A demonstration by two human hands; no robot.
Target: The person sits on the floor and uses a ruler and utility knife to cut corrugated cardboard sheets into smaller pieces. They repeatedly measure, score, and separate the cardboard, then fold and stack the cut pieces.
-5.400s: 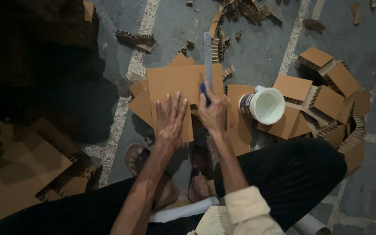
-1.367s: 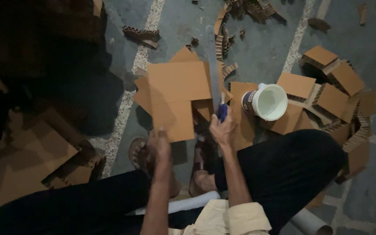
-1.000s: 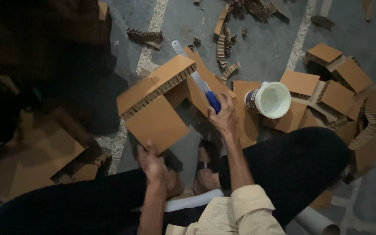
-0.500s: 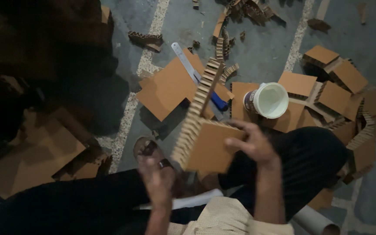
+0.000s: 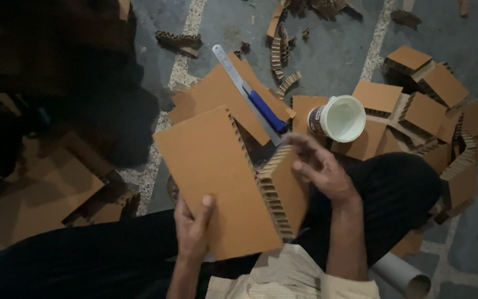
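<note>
The cardboard panel [image 5: 217,177], on the floor a moment ago, is now lifted over the lap; left hand [image 5: 193,230] grips its lower edge, right hand [image 5: 319,169] grasps the smaller piece [image 5: 283,191] beside it.

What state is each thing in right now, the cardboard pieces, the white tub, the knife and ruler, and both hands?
Large honeycomb cardboard panel: held up, tilted.
Small honeycomb cardboard piece: held edge-on against the panel.
Left hand: gripping the panel's lower edge.
Right hand: holding the small piece.
White plastic tub: open, upright.
Blue-handled knife: lying on the steel ruler.
</note>
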